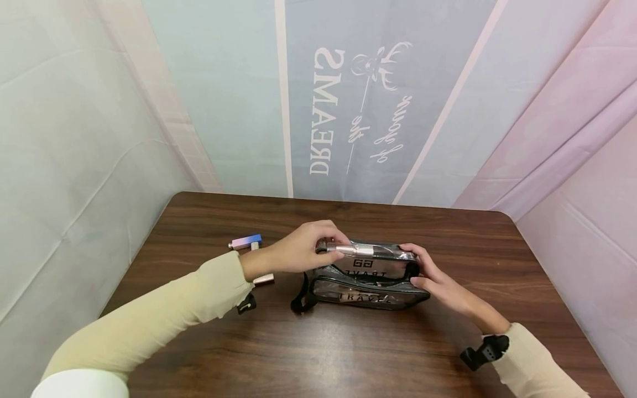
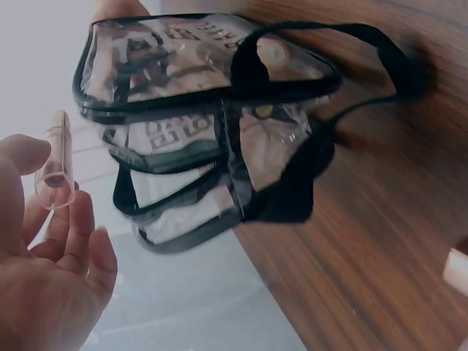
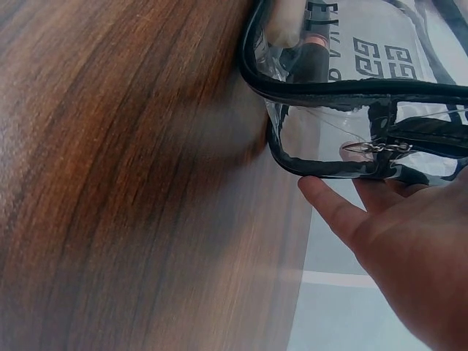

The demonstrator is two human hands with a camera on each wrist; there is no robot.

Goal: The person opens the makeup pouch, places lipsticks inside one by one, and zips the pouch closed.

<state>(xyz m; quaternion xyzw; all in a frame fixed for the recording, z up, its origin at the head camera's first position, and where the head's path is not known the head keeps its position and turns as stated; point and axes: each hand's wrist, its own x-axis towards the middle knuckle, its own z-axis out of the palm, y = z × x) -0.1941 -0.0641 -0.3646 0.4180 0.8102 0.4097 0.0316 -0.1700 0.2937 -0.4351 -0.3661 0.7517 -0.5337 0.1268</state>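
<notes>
A clear travel bag point(image 1: 358, 273) with black trim, black lettering and a zip stands on the table. Over its upper opening my left hand point(image 1: 303, 249) pinches a slim cosmetic tube point(image 2: 60, 139) between thumb and fingers; in the left wrist view the tube has a clear, pinkish end. My right hand point(image 1: 440, 284) grips the bag's right end, thumb on the near side and fingers on the far side. Metal zip pulls point(image 3: 380, 148) show beside the right fingers in the right wrist view. Through the clear wall, a dark tube with a pink band point(image 3: 311, 55) is visible inside.
Left of the bag lie a pink-and-blue tube point(image 1: 246, 241), a small whitish item point(image 1: 255, 246) partly behind the left wrist, and a pale pink item with a dark side point(image 1: 264, 279). A black strap loop point(image 1: 301, 301) sticks out from the bag's left end. Fabric backdrop point(image 1: 239, 110) borders the wooden table point(image 1: 298, 354).
</notes>
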